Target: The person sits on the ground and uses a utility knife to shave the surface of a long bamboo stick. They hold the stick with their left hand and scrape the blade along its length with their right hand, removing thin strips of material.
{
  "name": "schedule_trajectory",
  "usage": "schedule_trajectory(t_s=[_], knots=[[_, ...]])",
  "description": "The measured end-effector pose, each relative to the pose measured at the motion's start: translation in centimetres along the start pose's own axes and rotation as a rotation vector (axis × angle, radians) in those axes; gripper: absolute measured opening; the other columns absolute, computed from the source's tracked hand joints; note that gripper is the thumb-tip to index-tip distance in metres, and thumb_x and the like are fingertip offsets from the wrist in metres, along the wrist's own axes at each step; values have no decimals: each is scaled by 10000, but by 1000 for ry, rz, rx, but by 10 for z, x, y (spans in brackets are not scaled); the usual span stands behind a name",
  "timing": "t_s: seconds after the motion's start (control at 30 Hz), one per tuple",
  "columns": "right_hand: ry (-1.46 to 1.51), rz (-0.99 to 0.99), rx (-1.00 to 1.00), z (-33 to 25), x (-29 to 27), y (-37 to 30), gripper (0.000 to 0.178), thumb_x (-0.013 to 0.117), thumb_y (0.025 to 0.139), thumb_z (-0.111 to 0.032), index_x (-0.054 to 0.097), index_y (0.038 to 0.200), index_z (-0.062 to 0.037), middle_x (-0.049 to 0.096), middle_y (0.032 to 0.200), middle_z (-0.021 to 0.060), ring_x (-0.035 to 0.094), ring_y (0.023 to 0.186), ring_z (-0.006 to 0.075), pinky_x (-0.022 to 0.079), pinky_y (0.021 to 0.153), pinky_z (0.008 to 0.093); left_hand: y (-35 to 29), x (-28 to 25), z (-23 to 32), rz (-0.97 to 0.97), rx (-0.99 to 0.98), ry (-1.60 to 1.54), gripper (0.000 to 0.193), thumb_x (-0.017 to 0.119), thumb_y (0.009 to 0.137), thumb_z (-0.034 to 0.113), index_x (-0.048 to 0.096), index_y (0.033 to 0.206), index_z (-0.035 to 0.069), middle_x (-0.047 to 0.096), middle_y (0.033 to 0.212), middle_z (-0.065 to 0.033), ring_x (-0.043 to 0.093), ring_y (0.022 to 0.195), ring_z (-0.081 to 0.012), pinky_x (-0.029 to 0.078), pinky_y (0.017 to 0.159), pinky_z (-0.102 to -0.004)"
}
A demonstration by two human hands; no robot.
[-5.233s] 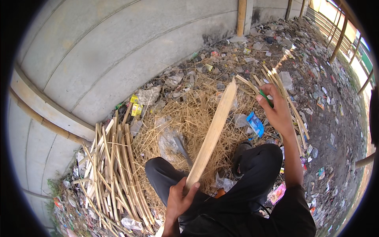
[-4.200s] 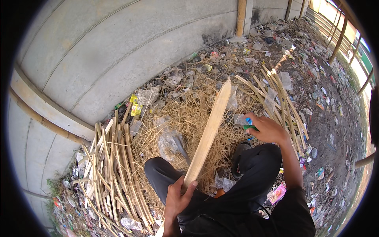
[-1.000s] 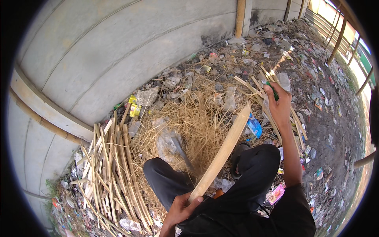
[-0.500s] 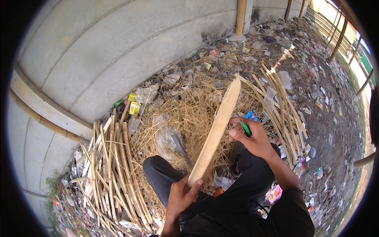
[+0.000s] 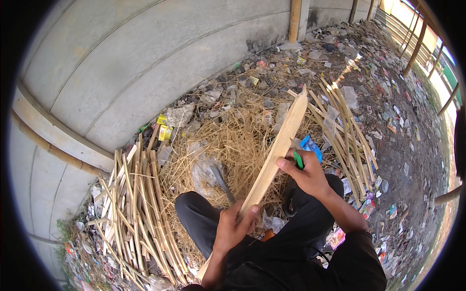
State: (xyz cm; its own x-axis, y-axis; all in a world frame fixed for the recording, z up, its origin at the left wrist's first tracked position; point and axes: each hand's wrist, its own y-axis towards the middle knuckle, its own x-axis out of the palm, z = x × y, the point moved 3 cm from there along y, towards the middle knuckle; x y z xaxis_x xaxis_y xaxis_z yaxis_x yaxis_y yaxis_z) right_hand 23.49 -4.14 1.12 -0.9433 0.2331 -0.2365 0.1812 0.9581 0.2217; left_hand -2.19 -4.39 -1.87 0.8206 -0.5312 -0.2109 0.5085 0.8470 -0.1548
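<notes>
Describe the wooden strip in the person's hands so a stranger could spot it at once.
Start from the grey wall and come down to the straw before it. Over the straw slants the pale strip, held in the left hand, the right hand touching it farther up. It looks much wider than the sticks piled on either side.

The broad bamboo slat [image 5: 283, 143] is a pale creamy yellow, finely streaked along its length, and the small hand tool [image 5: 298, 161] by it shows bright green. Over on the left the stacked slats [image 5: 139, 208] run from cream to tan; the straw [image 5: 242, 145] beside them is golden. I see charcoal trousers [image 5: 196, 213], a black shirt [image 5: 301, 269], a vivid blue wrapper [image 5: 311, 147], yellow sachets [image 5: 165, 132] and a pink packet [image 5: 337, 237]. Behind, the wall [image 5: 160, 58] is plain grey, ruled with darker lines and smudged black low down; the ground [image 5: 412, 179] is grey-brown, flecked with white and assorted colours.
</notes>
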Motion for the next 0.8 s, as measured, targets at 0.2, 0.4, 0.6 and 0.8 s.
schedule_trajectory(t_s=[0.2, 0.4, 0.6, 0.8], knots=[[-263, 7, -248, -16, 3, -27, 260, 772, 1044, -253, 660, 1128, -34, 713, 876, 98, 713, 697, 247, 528, 637, 377, 1, -3, 8, 111, 25, 7, 329, 704, 1113, 250, 679, 939, -28, 631, 624, -6, 566, 506, -57, 423, 469, -263], [-549, -132, -429, -13, 31, -48, 328, 862, 953, -300, 691, 1104, -65, 696, 868, 74, 710, 681, 272, 542, 583, 390, 0, -3, 9, 153, 56, 34, 263, 721, 1096, 229, 735, 1139, -30, 658, 627, -65, 619, 521, -102, 460, 506, -305], [-597, -42, -515, -11, 38, -50, 315, 827, 974, -366, 709, 1099, -102, 690, 834, 47, 711, 636, 235, 551, 545, 358, -2, -1, 19, 148, 78, 116, 296, 746, 1080, 227, 755, 1241, -21, 686, 655, -133, 660, 547, -156, 494, 550, -346], [-651, -22, -492, -17, 39, -50, 308, 817, 982, -381, 715, 1098, -114, 691, 814, 35, 715, 627, 219, 554, 539, 346, -3, 1, 23, 166, 75, 129, 318, 751, 1076, 224, 743, 1276, -23, 690, 666, -138, 652, 552, -156, 494, 557, -348]])
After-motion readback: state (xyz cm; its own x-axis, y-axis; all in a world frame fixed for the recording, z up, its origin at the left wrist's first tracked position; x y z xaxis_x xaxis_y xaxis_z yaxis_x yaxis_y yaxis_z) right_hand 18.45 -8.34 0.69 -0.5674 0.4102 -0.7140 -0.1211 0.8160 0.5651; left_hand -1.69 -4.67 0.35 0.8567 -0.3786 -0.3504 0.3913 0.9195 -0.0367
